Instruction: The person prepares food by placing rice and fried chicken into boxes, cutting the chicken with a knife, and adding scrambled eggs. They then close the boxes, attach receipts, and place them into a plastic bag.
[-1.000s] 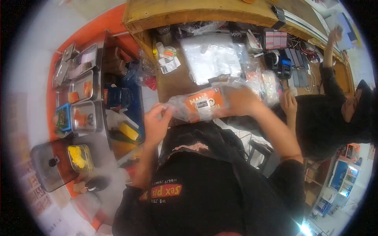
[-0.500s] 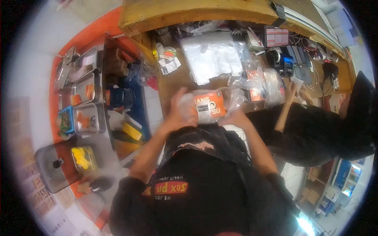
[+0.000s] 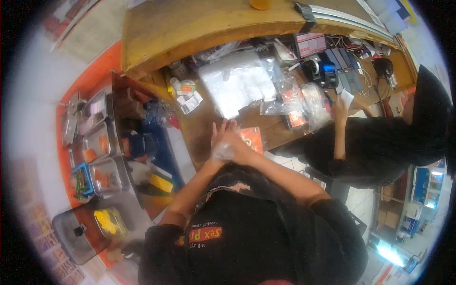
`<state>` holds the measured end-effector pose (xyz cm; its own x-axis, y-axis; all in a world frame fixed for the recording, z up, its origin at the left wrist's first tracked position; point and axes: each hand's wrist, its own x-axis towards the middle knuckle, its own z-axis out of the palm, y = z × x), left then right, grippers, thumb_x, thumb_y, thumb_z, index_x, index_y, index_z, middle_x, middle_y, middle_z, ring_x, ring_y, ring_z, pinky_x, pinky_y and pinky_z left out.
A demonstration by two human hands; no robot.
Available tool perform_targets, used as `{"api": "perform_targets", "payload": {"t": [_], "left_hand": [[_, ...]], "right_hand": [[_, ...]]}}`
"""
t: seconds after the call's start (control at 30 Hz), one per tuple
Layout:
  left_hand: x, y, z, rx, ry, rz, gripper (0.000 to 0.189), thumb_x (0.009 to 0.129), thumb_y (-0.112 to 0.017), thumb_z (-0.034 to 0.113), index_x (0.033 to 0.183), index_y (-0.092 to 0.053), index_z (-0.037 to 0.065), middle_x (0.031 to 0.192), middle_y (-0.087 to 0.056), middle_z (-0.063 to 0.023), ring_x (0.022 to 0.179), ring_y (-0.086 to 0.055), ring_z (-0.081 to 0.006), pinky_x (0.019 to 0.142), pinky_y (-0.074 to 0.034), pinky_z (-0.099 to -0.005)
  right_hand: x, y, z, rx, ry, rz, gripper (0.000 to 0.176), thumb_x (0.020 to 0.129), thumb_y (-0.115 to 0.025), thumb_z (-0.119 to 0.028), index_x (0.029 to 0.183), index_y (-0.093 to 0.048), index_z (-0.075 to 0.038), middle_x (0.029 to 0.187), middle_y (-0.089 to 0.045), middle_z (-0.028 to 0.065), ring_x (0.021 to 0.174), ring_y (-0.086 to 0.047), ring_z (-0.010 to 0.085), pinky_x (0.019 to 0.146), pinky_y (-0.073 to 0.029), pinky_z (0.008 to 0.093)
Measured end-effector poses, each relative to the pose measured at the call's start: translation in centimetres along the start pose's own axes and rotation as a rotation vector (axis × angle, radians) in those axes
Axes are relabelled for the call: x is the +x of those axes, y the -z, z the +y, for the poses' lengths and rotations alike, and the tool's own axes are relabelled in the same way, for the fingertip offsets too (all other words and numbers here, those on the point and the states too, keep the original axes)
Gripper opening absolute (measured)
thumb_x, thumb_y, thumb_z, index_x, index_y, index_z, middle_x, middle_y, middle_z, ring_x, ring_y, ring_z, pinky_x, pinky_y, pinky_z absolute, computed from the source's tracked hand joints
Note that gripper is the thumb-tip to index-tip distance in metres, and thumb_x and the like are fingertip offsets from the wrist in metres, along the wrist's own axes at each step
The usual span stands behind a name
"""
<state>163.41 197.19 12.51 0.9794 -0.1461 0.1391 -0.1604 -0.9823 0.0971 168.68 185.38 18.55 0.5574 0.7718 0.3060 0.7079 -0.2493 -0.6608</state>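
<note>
My left hand (image 3: 219,137) is raised over the front of the wooden counter with its fingers stretched out. Across it lies my right hand (image 3: 243,152), its fingers overlapping the left so that their grip is hidden. Crumpled clear plastic (image 3: 223,152) shows between the hands, near my left palm. Just beyond my right hand, partly covered by it, an orange printed package (image 3: 253,136) rests at the counter's near edge.
Clear plastic bags (image 3: 237,83) are stacked on the counter (image 3: 197,126). Wrapped packages (image 3: 297,107) and a small printer (image 3: 323,71) sit to the right. Beside me a co-worker's hand (image 3: 340,110) holds white paper (image 3: 347,98). Metal trays (image 3: 110,175) line the left.
My hands have left the two ends of the orange package and come together to its left. The package now lies lower, half hidden. My view has tilted and shifted slightly.
</note>
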Motion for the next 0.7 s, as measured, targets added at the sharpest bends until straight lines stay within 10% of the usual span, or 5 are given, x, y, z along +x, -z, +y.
{"api": "perform_targets", "payload": {"t": [0.07,0.27,0.37,0.47,0.7], "left_hand": [[0.9,0.2,0.8,0.140,0.020,0.021,0.059,0.093,-0.034,0.037,0.147,-0.026,0.015,0.153,-0.026,0.0011,0.143,-0.017,-0.0250,0.115,-0.012,-0.0514],[1.7,-0.3,0.7,-0.710,0.041,0.108,0.051,0.086,-0.050,0.036,0.131,-0.045,0.014,0.134,-0.040,-0.0096,0.130,-0.032,-0.0318,0.107,-0.025,-0.0478],[1.9,2.6,0.8,-0.810,0.051,0.080,0.043,0.074,-0.067,0.025,0.113,-0.059,0.010,0.104,-0.055,-0.0100,0.108,-0.045,-0.0345,0.096,-0.034,-0.0441],[2.3,2.6,1.0,-0.637,0.011,-0.014,0.033,0.073,-0.066,0.027,0.101,-0.061,0.011,0.099,-0.056,-0.0087,0.098,-0.047,-0.0302,0.086,-0.035,-0.0438],[2.3,3.3,1.5,-0.684,0.140,-0.016,0.028,0.070,-0.068,0.028,0.094,-0.066,0.015,0.096,-0.060,-0.0047,0.093,-0.048,-0.0275,0.082,-0.035,-0.0415]], "right_hand": [[0.2,-0.3,0.0,-0.368,0.134,0.057,0.047,0.074,-0.070,-0.014,0.119,-0.057,-0.008,0.110,-0.061,0.0091,0.099,-0.057,0.0194,0.088,-0.046,0.0335],[5.1,7.4,2.6,0.590,-0.016,-0.530,0.044,0.074,-0.067,-0.008,0.116,-0.054,-0.005,0.114,-0.055,0.0120,0.102,-0.056,0.0253,0.092,-0.043,0.0367],[10.0,10.8,12.6,1.027,-0.373,-0.104,0.041,0.082,-0.063,-0.017,0.120,-0.057,-0.003,0.108,-0.062,0.0073,0.090,-0.058,0.0165,0.081,-0.047,0.0302],[13.0,11.6,25.4,0.310,-0.823,0.771,0.026,0.083,-0.053,-0.014,0.099,-0.070,-0.001,0.083,-0.069,0.0153,0.077,-0.065,0.0222,0.070,-0.050,0.0351],[19.9,13.7,34.9,-0.209,-1.047,0.895,0.022,0.082,-0.054,-0.016,0.089,-0.066,0.001,0.088,-0.066,0.0233,0.086,-0.063,0.0402,0.075,-0.050,0.0430]]}}
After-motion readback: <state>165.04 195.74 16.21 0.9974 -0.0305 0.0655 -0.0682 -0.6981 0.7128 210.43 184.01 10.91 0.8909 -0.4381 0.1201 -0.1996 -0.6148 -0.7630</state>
